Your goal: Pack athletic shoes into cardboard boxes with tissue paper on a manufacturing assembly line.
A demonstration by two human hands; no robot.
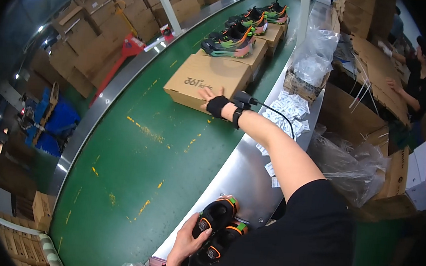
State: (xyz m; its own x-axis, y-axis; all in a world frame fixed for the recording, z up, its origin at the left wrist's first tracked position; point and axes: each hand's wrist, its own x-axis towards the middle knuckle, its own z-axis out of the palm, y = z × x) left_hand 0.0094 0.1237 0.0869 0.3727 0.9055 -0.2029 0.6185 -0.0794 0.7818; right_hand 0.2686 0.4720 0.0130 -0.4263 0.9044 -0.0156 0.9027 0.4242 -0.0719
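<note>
My left hand [188,242] grips a black sneaker [218,214] with orange and green trim, its thumb over the tongue and its fingers along the side. Close beside it, on the metal ledge, is a second black sneaker [224,239], partly hidden by my body. My right arm stretches forward across the ledge. My right hand [214,102], in a black palm wrap with a small device at the wrist, lies with fingers spread at the near edge of a closed brown shoebox [204,80]. Just behind that box, a multicoloured sneaker [227,46] rests on another shoebox [257,54].
More sneakers [275,12] sit on boxes farther along the green conveyor belt [134,177]. White paper packets [287,111] are heaped on the metal ledge [239,180], near a carton of clear plastic bags [313,63]. At right, another person [418,74] handles cardboard.
</note>
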